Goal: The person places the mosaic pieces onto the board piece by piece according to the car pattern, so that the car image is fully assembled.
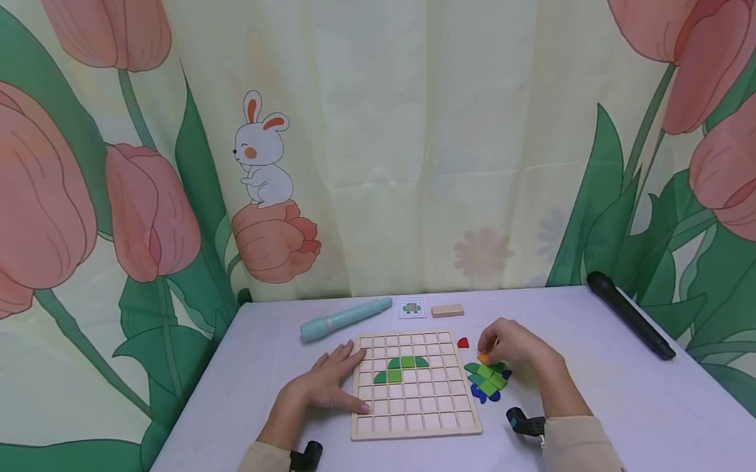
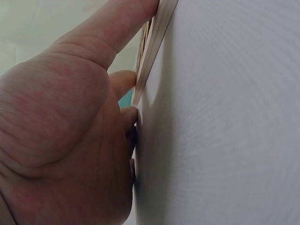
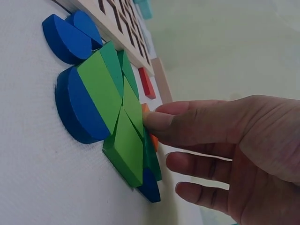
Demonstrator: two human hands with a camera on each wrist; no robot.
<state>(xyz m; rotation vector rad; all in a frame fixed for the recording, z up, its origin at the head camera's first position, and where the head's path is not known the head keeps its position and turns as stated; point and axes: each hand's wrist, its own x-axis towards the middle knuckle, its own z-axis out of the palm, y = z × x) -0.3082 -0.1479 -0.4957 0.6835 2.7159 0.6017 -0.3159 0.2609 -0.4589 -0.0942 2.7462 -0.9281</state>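
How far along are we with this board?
Done: five green pieces sit in the grid board, the left hand resting on its edge. In hand: the right hand seems to pinch an orange piece. Remaining: probably more placing, as loose green pieces, blue pieces and a red piece lie off the board.

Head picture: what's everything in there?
Table: one, white, underneath
Curtain: one, cream, behind table
Board: one, wooden, middle
Placed tiles: five, green, on board
Loose tiles: several, green, blue, beside board
Wedge: one, red, beside board
Held tile: one, orange, by loose tiles
Tube: one, teal, behind board
Card: one, white, behind board
Block: one, tan, beside card
Stick: one, black, rightmost
Cameras: two, black, wrists
Sleeves: two, beige, forearms
Left hand: one, board's edge
Right hand: one, pinching held tile
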